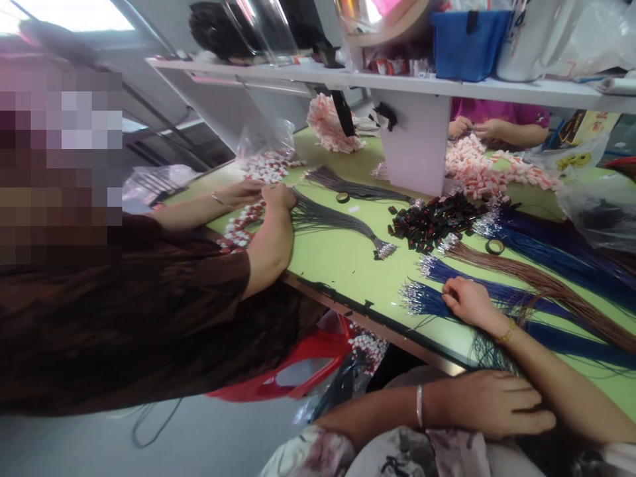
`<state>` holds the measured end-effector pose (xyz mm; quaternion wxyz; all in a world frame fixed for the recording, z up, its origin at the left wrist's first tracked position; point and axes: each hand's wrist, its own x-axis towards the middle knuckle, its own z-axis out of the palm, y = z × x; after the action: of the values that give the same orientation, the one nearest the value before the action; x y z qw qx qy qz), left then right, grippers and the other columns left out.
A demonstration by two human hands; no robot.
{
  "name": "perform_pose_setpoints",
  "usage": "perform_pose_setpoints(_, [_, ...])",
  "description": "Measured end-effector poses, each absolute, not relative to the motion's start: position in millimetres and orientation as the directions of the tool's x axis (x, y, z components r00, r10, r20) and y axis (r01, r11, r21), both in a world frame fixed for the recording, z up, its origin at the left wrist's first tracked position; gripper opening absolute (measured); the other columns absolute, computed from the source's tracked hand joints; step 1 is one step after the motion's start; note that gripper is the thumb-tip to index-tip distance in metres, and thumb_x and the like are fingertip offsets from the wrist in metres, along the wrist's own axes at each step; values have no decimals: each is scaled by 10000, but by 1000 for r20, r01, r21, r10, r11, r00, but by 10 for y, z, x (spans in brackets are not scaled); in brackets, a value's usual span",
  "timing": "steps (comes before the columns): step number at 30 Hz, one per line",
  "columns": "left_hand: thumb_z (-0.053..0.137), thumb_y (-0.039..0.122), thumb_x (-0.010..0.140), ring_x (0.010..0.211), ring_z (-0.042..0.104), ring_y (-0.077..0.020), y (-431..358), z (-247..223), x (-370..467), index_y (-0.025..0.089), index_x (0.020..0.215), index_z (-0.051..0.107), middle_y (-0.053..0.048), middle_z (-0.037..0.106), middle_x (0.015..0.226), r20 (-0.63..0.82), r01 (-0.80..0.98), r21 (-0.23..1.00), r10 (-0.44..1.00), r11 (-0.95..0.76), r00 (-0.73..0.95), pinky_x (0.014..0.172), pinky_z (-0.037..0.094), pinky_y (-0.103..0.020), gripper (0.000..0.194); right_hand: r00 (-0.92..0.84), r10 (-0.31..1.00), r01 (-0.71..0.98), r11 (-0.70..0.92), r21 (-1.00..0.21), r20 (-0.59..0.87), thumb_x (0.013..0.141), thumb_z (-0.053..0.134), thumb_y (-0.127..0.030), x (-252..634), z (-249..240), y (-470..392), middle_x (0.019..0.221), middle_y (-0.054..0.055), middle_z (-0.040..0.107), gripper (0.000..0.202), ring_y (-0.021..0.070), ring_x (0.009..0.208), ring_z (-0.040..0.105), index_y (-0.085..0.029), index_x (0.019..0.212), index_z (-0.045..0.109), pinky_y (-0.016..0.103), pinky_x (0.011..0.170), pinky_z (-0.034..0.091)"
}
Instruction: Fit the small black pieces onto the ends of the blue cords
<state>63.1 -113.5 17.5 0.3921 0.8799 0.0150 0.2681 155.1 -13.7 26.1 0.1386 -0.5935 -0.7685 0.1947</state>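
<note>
My right hand (470, 301), with a gold bracelet at its wrist, lies over a bundle of dark blue wires (432, 301) with silver metal terminals at their ends. Its fingers are curled down at the wires. Lower and nearer my body, my left hand (497, 404) hangs over my lap with its fingers loosely stretched and nothing seen in them. A silver bangle circles that wrist. Just beyond my right hand run a second blue wire bundle (462, 273) and a brown wire bundle (536, 281). Black connector housings (432, 222) are heaped farther back.
To the left, a co-worker's hands (271, 195) are close together beside grey wires (332, 222) and red-and-white connectors (243, 228). Across the green table (348, 281), another person works behind pink-white connectors (477, 165). A shelf (318, 74) holds a blue bin (470, 46). A red stool (298, 361) stands below.
</note>
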Motion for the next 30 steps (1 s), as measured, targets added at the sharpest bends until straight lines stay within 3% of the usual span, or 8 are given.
perform_pose_setpoints(4, [613,297,780,965,587,-237,-843,252,365,268,947,684,-87,661,983,422,-144,848,484,-510,766,865,447,-350,183,-297,955,828,268,-493,20,883,500,-344,1554,211,-164,759,14,590,195,129,671,519,-207,792,605,226,594,303])
perform_pose_setpoints(8, [597,285,789,929,562,-246,-33,283,-24,234,869,680,-90,630,885,253,81,959,950,-271,182,912,409,-390,126,-374,926,793,347,-501,51,859,529,-281,1562,180,-168,742,20,577,151,135,688,520,-194,757,599,232,620,323])
perform_pose_setpoints(10, [560,258,809,964,535,-256,444,231,-171,209,911,658,-105,608,963,231,336,916,973,-221,9,940,375,-405,150,-381,921,781,365,-507,76,869,494,-237,1547,166,-176,752,24,577,155,139,714,528,-191,750,582,235,641,334])
perform_pose_setpoints(13, [551,223,807,904,531,-263,976,113,-274,158,929,624,-134,581,959,181,633,765,983,-117,-38,877,382,-404,156,-366,926,769,358,-529,95,881,458,-227,1528,163,-193,751,27,581,155,144,704,531,-187,756,541,239,644,340])
perform_pose_setpoints(18, [562,198,795,810,532,-234,1205,-1,-251,175,853,585,-105,570,896,106,797,600,994,-75,14,775,385,-359,67,-327,943,745,301,-595,68,903,404,-241,1534,210,-213,656,-8,565,145,131,572,504,-197,804,499,231,578,317])
perform_pose_setpoints(22, [556,96,745,780,517,-200,1130,4,-270,182,827,577,-74,555,879,112,773,621,991,-131,78,747,388,-329,120,-306,944,775,323,-544,125,881,426,-242,1533,247,-202,698,15,580,151,139,627,513,-196,765,510,234,600,327])
perform_pose_setpoints(25, [579,79,728,848,519,-197,1037,21,-361,181,902,595,-74,554,939,157,651,743,986,-157,58,802,397,-338,203,-329,933,805,356,-474,142,874,415,-223,1531,272,-191,751,43,588,150,151,678,521,-187,765,512,248,638,343])
perform_pose_setpoints(30, [614,114,726,854,544,-160,800,92,-555,171,993,634,-67,585,947,10,125,992,999,-14,31,856,422,-352,273,-296,947,717,309,-625,129,865,415,-218,1556,310,-180,668,0,555,127,127,583,484,-195,760,483,235,579,338])
